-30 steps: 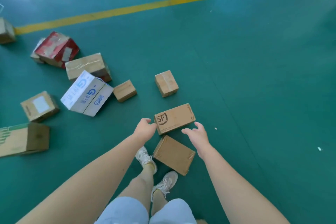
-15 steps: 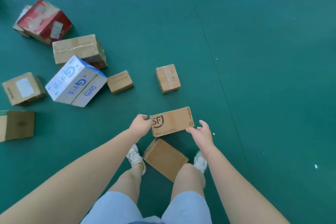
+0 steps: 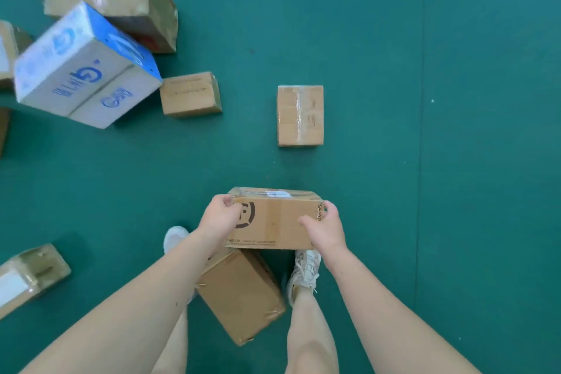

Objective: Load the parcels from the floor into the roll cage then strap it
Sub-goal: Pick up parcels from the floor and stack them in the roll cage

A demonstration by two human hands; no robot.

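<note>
Green painted floor (image 3: 425,39) carries scattered cartons, a white-and-blue printed carton (image 3: 85,70) far left. The left hand (image 3: 220,217) grips one short end of the brown cardboard parcel with a black logo (image 3: 273,222), and the right hand (image 3: 326,228) grips the other. Its long axis runs crosswise between the hands (equally near), just ahead of the feet.

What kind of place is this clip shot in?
Likely a warehouse or parcel depot: a green coated floor, taped cardboard parcels strewn over it, like the blue-and-white carton, and a courier-branded box.
</note>
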